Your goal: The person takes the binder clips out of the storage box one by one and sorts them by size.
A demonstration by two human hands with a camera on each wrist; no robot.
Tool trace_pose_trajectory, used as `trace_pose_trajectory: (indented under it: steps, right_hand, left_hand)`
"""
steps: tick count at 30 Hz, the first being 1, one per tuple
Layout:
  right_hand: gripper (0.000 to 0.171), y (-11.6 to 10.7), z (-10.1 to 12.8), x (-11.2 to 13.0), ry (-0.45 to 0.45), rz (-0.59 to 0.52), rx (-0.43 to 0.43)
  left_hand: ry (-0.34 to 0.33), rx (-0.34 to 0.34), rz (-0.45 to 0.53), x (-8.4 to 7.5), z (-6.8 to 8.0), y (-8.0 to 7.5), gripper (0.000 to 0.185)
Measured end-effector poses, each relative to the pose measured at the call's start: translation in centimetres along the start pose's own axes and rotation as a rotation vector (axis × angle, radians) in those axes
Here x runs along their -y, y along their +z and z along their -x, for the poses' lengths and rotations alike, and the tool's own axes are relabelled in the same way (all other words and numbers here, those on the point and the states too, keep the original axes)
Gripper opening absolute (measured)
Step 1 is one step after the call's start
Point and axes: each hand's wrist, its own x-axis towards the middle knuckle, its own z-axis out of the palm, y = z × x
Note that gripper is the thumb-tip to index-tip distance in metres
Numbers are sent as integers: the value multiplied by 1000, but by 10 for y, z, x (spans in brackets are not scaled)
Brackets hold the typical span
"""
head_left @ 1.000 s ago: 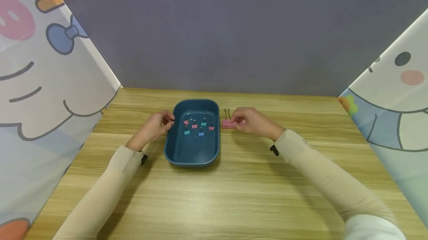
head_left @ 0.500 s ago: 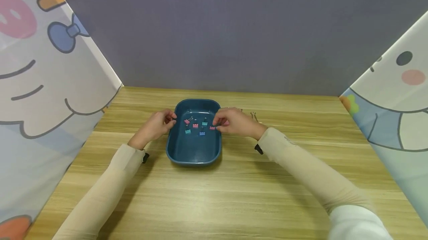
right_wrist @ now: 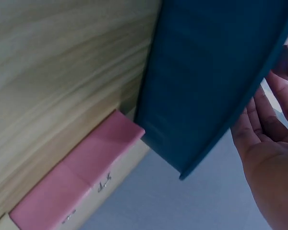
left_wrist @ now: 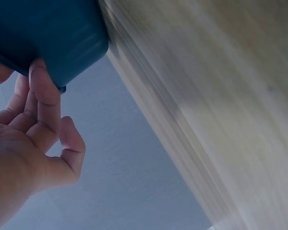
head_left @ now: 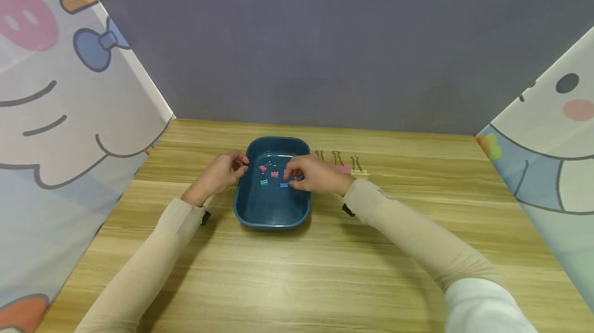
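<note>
A dark blue tray (head_left: 271, 217) stands on the wooden table and holds several small binder clips: two pink (head_left: 263, 168), a teal one (head_left: 264, 182) and a blue one (head_left: 283, 185). My right hand (head_left: 291, 178) reaches over the tray's right rim with its fingers curled down among the clips; what they touch is hidden. My left hand (head_left: 238, 165) sits at the tray's left rim, loosely curled. In the left wrist view its index fingertip (left_wrist: 38, 72) touches the tray's outer wall (left_wrist: 48, 28) and the hand holds nothing.
Three larger binder clips stand in a row right of the tray, one of them pink (head_left: 343, 168) and one yellow (head_left: 359, 173). The pink clip (right_wrist: 77, 182) lies against the tray wall (right_wrist: 211, 72). Printed curtains close both sides, a grey wall the back.
My right hand left the pink clip on the table and moved left into the tray. The left hand has stayed at the rim.
</note>
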Motion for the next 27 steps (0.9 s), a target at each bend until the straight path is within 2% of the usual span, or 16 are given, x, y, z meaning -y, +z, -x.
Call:
trace_pose_trajectory:
  steps: [5,10,27]
  right_hand:
    - [10,7,-7,-1,-24,32,-4]
    - [11,10,-13,-2,-13,7,18]
    - [14,19,-22,2,169,157,86]
  left_hand:
    - [3,-7,-4,1,0,0,16]
    - [1,-10,-2,0,1,-1,16]
    - [15,-16,-3,0,0,1,14]
